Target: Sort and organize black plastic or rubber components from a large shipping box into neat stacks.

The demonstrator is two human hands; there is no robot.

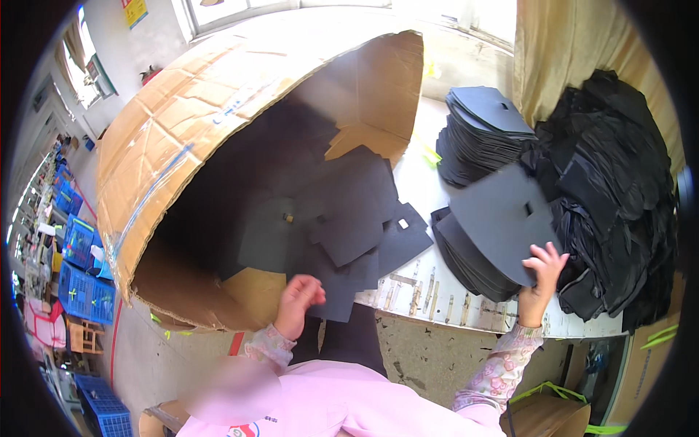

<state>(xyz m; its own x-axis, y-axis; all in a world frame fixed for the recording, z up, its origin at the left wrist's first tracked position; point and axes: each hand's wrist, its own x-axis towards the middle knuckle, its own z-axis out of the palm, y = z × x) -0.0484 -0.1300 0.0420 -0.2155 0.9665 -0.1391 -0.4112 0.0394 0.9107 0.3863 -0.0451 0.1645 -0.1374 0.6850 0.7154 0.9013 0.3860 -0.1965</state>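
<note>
My left hand point(297, 300) has its fingers curled together, with nothing visible in them, beside the loose black panels point(357, 211) at the mouth of a big cardboard box. On the right, my right hand point(542, 275) has its fingers spread at the near right corner of a black panel point(499, 215) with a small slot. That panel, slightly blurred, lies over a stack of similar panels point(466, 266) on the white table. Whether my right thumb reaches under its edge is hard to see. Farther back stands a taller stack of black panels point(484, 135).
The cardboard box point(167, 146) lies on its side at the left, its dark inside partly hidden. A heap of black fabric point(611, 197) fills the right end of the white table point(437, 298). Blue crates point(86, 291) stand on the floor at far left; a curtain point(561, 51) hangs behind.
</note>
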